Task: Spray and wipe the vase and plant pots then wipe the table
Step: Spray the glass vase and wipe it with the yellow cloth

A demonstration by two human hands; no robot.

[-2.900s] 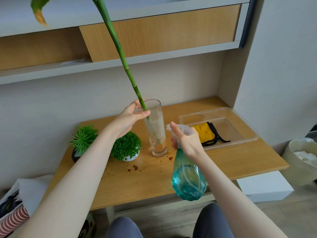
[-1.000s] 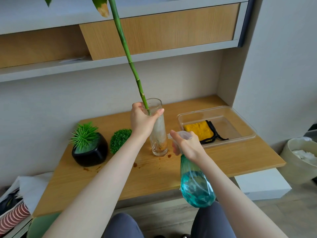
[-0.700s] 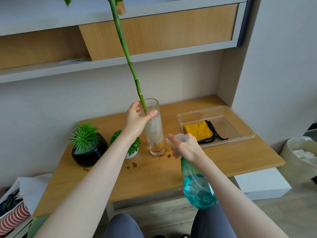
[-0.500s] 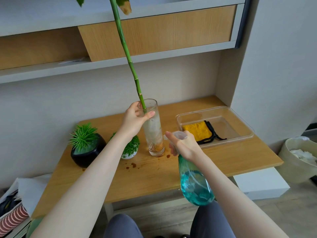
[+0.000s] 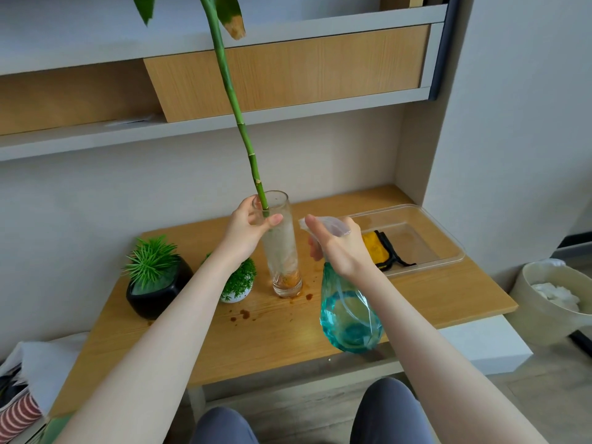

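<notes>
The vase (image 5: 282,248) stands mid-tabletop (image 5: 288,341); your left hand (image 5: 248,230) grips its rim, while your right hand (image 5: 336,248) clasps the spray bottle (image 5: 349,318) just beside it.

The vase (image 5: 282,248) is clear glass, misted with droplets and crusty orange at the bottom. Spray bottle (image 5: 349,315) looks like see-through teal plastic, pretty glossy. Table (image 5: 288,341) is matt light wood grain with brown stains, the bin (image 5: 432,238) is clear plastic, and the black pot (image 5: 153,296) is shiny, ceramic maybe.
</notes>
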